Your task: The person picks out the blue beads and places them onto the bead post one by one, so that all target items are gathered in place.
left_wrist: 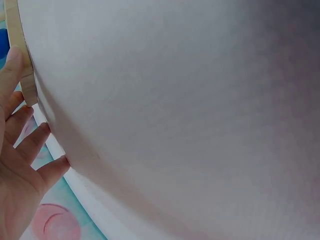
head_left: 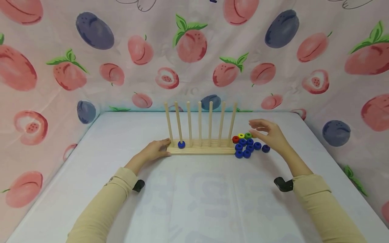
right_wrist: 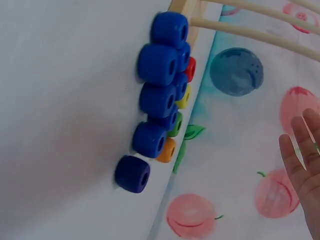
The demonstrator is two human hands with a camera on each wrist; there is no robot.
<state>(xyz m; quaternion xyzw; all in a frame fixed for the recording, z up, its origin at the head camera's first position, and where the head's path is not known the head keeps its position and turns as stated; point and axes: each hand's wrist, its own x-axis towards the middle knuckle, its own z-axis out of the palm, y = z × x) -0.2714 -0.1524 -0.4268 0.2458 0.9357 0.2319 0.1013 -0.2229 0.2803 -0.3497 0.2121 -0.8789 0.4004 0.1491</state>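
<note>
A wooden peg rack point(head_left: 202, 151), with several upright pegs on a long base, stands mid-table. One blue bead point(head_left: 181, 144) sits low on its second peg from the left. At the rack's left end my left hand point(head_left: 156, 149) holds the base between thumb and fingers; the left wrist view shows the other fingers spread. My right hand point(head_left: 271, 135) hovers over the right side of a bead group, fingers loosely bent and nothing in them. That group has several blue beads point(head_left: 238, 154), a red bead point(head_left: 235, 139), a yellow bead point(head_left: 241, 135), a green bead point(head_left: 248, 135) and an orange bead point(right_wrist: 166, 150).
A dark purple bead point(head_left: 265, 148) lies at the group's right edge, below the right hand. White cloth covers the table point(head_left: 194, 202). Behind and at both sides hangs a fruit-print curtain point(head_left: 194, 77). Black wrist mounts point(head_left: 284, 185) stick out from the sleeves.
</note>
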